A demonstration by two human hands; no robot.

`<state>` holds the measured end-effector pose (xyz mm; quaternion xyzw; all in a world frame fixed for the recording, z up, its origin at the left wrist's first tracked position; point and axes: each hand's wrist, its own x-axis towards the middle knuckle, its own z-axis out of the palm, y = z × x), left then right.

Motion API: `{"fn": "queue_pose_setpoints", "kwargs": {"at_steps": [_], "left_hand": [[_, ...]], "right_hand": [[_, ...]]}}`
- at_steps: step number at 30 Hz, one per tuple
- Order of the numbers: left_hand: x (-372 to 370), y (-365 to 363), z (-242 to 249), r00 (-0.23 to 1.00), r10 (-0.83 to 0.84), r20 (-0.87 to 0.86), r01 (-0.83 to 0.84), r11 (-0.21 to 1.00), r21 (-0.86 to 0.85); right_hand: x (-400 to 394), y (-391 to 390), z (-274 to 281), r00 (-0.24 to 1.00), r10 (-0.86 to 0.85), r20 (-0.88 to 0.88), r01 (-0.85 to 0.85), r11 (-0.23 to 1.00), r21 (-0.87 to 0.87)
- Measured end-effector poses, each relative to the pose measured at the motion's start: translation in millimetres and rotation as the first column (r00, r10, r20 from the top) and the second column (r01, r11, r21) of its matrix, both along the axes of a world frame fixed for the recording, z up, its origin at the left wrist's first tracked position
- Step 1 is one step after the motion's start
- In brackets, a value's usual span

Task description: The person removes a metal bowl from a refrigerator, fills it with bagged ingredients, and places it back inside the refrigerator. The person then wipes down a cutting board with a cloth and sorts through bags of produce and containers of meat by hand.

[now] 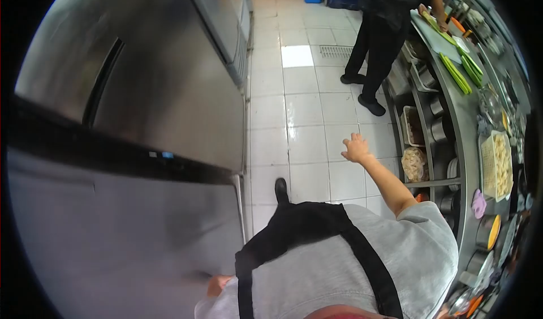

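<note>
My right hand [356, 147] reaches forward over the tiled floor, its fingers spread and holding nothing. Down at the left, my left hand [219, 285] is close against the lower steel door [130, 240] of a tall refrigerator; its fingers are mostly hidden. The upper steel door [169, 87] has a dark recessed handle slot [103, 81]. Between the two doors runs a dark strip with a small lit display [167, 155].
A co-worker [387, 30] in black stands ahead at a steel counter [452, 112], a hand over long green vegetables [455, 73]. The counter also carries a white basket [488, 166] of pale food and a purple cloth [479, 204]. Shelves below hold a bagged item [414, 164].
</note>
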<state>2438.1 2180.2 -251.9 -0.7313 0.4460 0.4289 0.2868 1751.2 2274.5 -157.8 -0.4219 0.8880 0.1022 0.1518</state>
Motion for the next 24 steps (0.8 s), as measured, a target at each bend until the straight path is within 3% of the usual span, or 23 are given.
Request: {"fn": "queue_pose_setpoints", "kwargs": {"at_steps": [2, 4, 6, 8, 9, 10, 11, 12, 13, 14, 15, 16, 17, 19, 20, 22, 23, 24], "left_hand": [[-64, -58, -22, 0.908, -0.389, -0.155, 0.407, 0.907, 0.106], [-153, -121, -30, 0.698, -0.667, -0.262, 0.707, 0.701, 0.099], [-260, -183, -30, 0.449, -0.831, -0.328, 0.886, 0.461, 0.044], [-382, -231, -7, 0.212, -0.909, -0.359, 0.971, 0.238, -0.028], [-416, -261, -66, 0.122, -0.903, -0.411, 0.929, 0.25, -0.273], [-469, -276, -38, 0.102, -0.909, -0.403, 0.927, 0.234, -0.294], [-511, -286, -7, -0.02, -0.933, -0.36, 0.837, 0.182, -0.516], [-552, -301, -4, -0.002, -0.895, -0.445, 0.785, 0.274, -0.556], [-590, -315, -1, 0.008, -0.848, -0.53, 0.726, 0.369, -0.581], [-624, -326, 16, -0.018, -0.852, -0.523, 0.73, 0.346, -0.59], [-653, -333, 47, -0.012, -0.83, -0.558, 0.704, 0.389, -0.594], [-675, -341, 73, -0.004, -0.805, -0.594, 0.676, 0.435, -0.594], [-693, -350, 89, -0.02, -0.808, -0.589, 0.675, 0.424, -0.604], [-733, -369, 108, 0.026, -0.724, -0.689, 0.619, 0.553, -0.558], [-751, -381, 99, 0.017, -0.725, -0.689, 0.613, 0.552, -0.566], [-783, -413, 80, -0.14, -0.75, -0.647, 0.583, 0.465, -0.666], [-798, -426, 84, -0.144, -0.749, -0.647, 0.578, 0.467, -0.669], [-808, -438, 91, -0.092, -0.768, -0.633, 0.648, 0.437, -0.624]], "right_hand": [[-1, -20, -7, 0.998, -0.043, 0.039, 0.043, 0.999, -0.004], [0, -32, -21, 0.994, -0.073, 0.085, 0.073, 0.997, 0.003], [-4, -45, -41, 0.955, -0.048, 0.291, 0.07, 0.995, -0.065], [-11, -39, -76, 0.922, -0.054, 0.384, 0.127, 0.977, -0.169], [-13, -33, -85, 0.906, -0.088, 0.413, 0.171, 0.971, -0.167], [-15, -25, -94, 0.888, -0.123, 0.442, 0.215, 0.962, -0.166], [-14, -15, -98, 0.876, -0.194, 0.441, 0.295, 0.94, -0.173], [-14, -1, -105, 0.859, -0.266, 0.439, 0.374, 0.91, -0.18], [-18, 19, -129, 0.808, -0.376, 0.455, 0.471, 0.875, -0.114], [-18, 36, -129, 0.77, -0.442, 0.46, 0.531, 0.844, -0.076], [-25, 54, -152, 0.791, -0.453, 0.411, 0.457, 0.884, 0.093], [-35, 96, -219, 0.802, -0.43, 0.414, 0.367, 0.902, 0.227], [-37, 118, -227, 0.772, -0.47, 0.427, 0.363, 0.878, 0.31], [-56, 133, -226, 0.571, -0.73, 0.375, 0.51, 0.673, 0.535], [-70, 131, -213, 0.429, -0.846, 0.317, 0.581, 0.527, 0.62], [-125, 117, -246, 0.422, -0.843, 0.335, 0.637, 0.538, 0.552], [-153, 111, -254, 0.41, -0.841, 0.351, 0.682, 0.539, 0.495], [-190, 73, -229, 0.37, -0.848, 0.38, 0.732, 0.518, 0.443]]}}
